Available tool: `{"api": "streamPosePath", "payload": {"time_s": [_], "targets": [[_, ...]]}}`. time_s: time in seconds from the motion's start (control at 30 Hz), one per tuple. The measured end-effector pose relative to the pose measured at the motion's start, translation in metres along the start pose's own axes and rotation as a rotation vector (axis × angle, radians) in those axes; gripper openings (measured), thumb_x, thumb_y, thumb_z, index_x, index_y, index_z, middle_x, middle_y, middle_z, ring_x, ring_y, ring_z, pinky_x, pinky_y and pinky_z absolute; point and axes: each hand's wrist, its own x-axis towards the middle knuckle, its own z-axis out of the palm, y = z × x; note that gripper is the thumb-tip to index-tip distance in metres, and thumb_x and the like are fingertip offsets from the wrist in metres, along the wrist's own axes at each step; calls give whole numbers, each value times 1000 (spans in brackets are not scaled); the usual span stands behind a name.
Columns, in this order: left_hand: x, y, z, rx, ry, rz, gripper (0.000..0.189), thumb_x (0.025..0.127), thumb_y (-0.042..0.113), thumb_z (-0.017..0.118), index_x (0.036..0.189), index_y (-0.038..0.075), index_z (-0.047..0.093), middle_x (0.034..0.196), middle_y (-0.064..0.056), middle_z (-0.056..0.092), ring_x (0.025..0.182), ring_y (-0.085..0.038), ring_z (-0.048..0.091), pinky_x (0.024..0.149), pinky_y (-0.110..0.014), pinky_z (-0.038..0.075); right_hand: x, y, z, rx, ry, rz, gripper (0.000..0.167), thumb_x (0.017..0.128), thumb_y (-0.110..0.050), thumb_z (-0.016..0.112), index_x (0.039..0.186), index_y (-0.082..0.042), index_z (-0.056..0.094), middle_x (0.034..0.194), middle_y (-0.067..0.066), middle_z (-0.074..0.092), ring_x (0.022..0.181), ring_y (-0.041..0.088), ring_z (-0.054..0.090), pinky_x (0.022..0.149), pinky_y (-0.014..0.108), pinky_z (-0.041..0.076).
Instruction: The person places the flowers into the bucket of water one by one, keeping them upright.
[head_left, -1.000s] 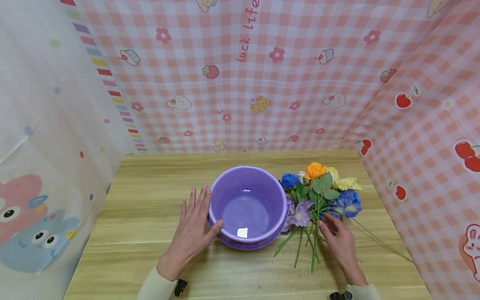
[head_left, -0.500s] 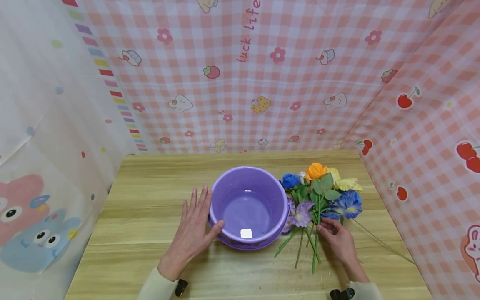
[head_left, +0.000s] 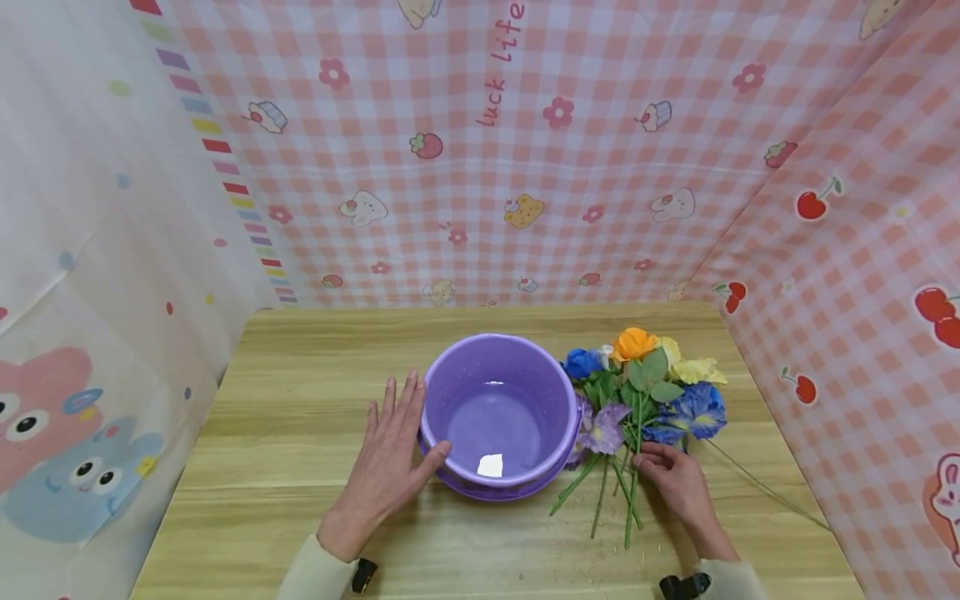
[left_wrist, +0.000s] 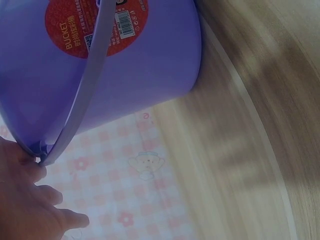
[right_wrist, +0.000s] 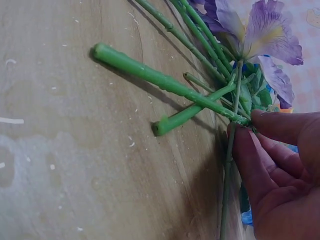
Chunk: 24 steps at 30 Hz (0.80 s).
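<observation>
While the left hand (head_left: 381,477) rested straight-fingered against the left side of the purple bucket (head_left: 492,417), the right hand (head_left: 677,483) pinched a green stem (right_wrist: 160,79) by the flowers (head_left: 604,427) right of the bucket (crossing stems (right_wrist: 185,118), ugh), so not snagging those probably mattered most.

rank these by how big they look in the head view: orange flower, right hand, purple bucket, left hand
1. Purple bucket
2. Left hand, fingers spread
3. Right hand, partly curled
4. Orange flower
</observation>
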Motion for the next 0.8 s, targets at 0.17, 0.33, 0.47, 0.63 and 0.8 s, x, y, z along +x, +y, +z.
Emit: {"api": "streamPosePath", "payload": {"time_s": [0.17,0.33,0.47,0.63,0.8], "targets": [[0,0,0,5,1,-1,90,102,64,45,165,4,20,172,-15,14,156,-46,11,123,-69,13,0,-1,0,35,-10,12,42,98,-14,73,129,13,62,108,21,75,85,4,68,75,13,54],[-1,0,0,4,0,2,90,102,63,44,165,5,18,172,-14,12,156,-45,10,123,-69,12,-4,-5,-2,80,-14,42,42,98,-13,72,131,12,61,112,22,74,87,4,68,77,13,56],[-1,0,1,3,9,9,90,103,64,43,165,5,18,172,-14,12,156,-46,12,123,-69,13,-8,-9,-5,132,-28,50,45,99,-11,71,135,11,57,118,24,71,91,8,69,80,16,58],[-1,0,1,2,11,11,89,103,64,42,165,5,17,172,-14,11,156,-46,12,123,-69,13,-13,-17,-11,170,-14,17,45,99,-10,70,137,11,57,117,26,70,90,9,69,80,19,60],[-1,-1,2,0,17,15,89,103,64,42,165,5,17,172,-13,10,156,-46,12,123,-68,14,-15,-24,-16,160,38,-57,42,99,-10,71,133,12,60,114,25,72,85,1,66,77,16,58]]}}
